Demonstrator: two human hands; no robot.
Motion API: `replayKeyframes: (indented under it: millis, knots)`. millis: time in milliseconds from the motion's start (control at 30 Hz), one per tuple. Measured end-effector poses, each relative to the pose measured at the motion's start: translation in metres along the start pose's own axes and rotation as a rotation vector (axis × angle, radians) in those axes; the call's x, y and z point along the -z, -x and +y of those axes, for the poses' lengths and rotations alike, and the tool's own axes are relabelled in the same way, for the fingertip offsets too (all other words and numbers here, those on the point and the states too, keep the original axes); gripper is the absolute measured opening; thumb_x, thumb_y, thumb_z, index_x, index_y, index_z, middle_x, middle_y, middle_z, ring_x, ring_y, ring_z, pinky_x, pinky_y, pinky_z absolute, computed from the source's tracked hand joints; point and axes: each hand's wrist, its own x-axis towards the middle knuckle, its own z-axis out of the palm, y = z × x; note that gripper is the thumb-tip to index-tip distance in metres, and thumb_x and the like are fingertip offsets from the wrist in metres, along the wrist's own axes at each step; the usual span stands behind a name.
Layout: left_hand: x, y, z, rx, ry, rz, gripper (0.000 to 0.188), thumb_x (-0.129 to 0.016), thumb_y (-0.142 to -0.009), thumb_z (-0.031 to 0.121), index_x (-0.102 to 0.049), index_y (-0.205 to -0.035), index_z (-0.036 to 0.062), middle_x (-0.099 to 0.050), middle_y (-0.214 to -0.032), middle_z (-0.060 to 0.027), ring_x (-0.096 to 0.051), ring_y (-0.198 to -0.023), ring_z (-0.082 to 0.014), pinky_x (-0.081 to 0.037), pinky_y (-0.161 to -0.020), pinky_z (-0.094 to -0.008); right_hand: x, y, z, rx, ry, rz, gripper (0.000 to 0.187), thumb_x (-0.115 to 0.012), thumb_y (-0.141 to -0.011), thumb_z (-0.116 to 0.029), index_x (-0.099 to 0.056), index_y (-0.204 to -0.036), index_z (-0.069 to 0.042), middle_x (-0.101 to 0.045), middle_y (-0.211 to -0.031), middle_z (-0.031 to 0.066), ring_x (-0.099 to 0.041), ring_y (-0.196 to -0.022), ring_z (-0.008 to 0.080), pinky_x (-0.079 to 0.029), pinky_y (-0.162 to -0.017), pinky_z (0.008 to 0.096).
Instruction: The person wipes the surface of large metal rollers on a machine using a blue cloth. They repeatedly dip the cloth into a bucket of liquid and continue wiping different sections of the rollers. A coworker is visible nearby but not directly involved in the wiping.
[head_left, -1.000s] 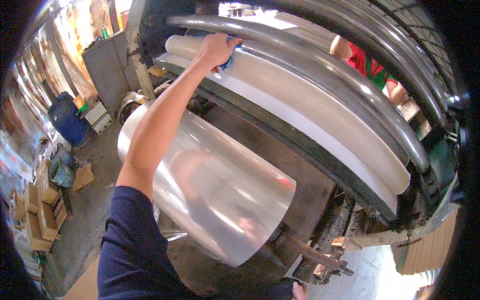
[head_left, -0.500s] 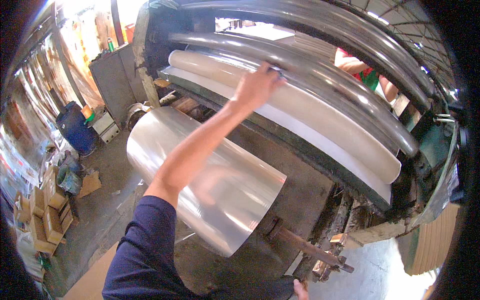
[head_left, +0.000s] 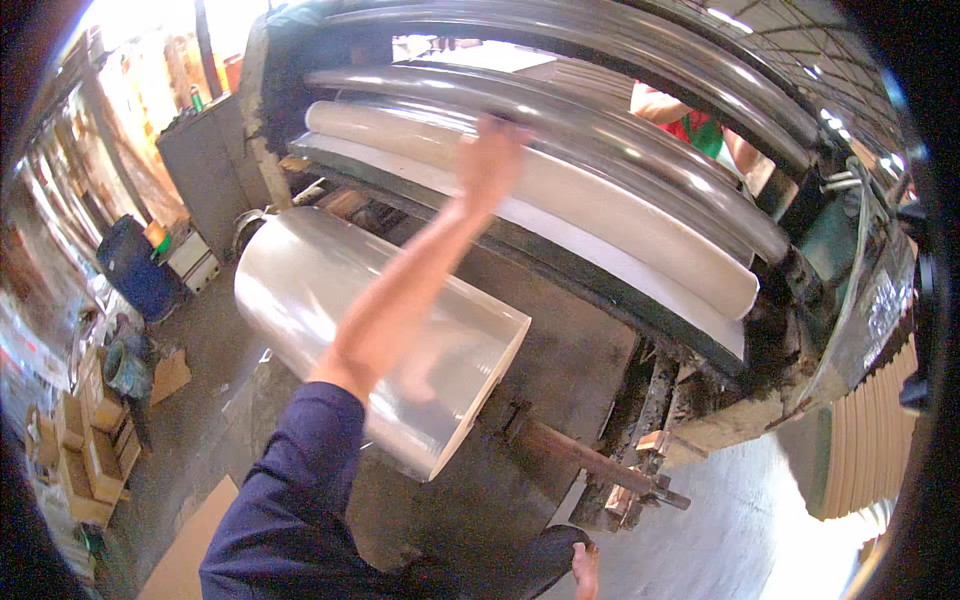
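My left hand (head_left: pixel 488 165), smeared by motion, reaches over the cream-white roll of sheet (head_left: pixel 640 220) at the lower steel roller (head_left: pixel 560 125). Something small and dark shows at its fingers; I cannot make out what it is. Under my left forearm lies a large roll of clear shiny film (head_left: pixel 310 270) on a rusty shaft (head_left: pixel 580 455). At the lower edge, my right hand (head_left: pixel 585 572) shows only in part beside my dark-clothed knee, its fingers mostly hidden.
A black machine ledge (head_left: pixel 600 292) runs below the white sheet. Beyond the rollers another person's arm (head_left: pixel 658 103) shows. On the left stand a blue drum (head_left: pixel 143 268) and cardboard boxes (head_left: pixel 100 455); stacked brown sheets (head_left: pixel 868 440) are at the right.
The view has shifted, so the machine and film roll sit further left. My left hand has moved slightly left along the white roll. More of my right hand and knee shows.
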Motion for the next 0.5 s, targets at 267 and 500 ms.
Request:
replayKeyframes:
  millis: [267, 500]
  knots:
    - [0.000, 0.005, 0.011, -0.475, -0.112, -0.036, 0.021, -0.055, -0.086, 0.018, -0.066, -0.104, 0.0162, -0.059, -0.105, -0.0083, -0.057, -0.106, -0.0301, -0.055, -0.074, -0.0403, 0.082, -0.033, -0.084, -0.453, -0.297, -0.500, 0.051, -0.050, -0.078, -0.039, -0.062, -0.104, 0.003, -0.065, -0.086, 0.0162, -0.063, -0.086, 0.0307, -0.053, -0.062, 0.0413]
    - [-0.014, 0.000, 0.001, 0.091, 0.078, -0.079, 0.027, -0.050, -0.093, 0.025, -0.065, -0.091, 0.0032, -0.060, -0.096, -0.0193, -0.066, -0.076, -0.0312, -0.056, -0.066, -0.0415, 0.053, -0.008, -0.053, -0.452, -0.305, -0.375, 0.055, -0.049, -0.078, -0.041, -0.058, -0.111, 0.003, -0.062, -0.099, 0.0189, -0.062, -0.088, 0.0320, -0.054, -0.059, 0.0424]
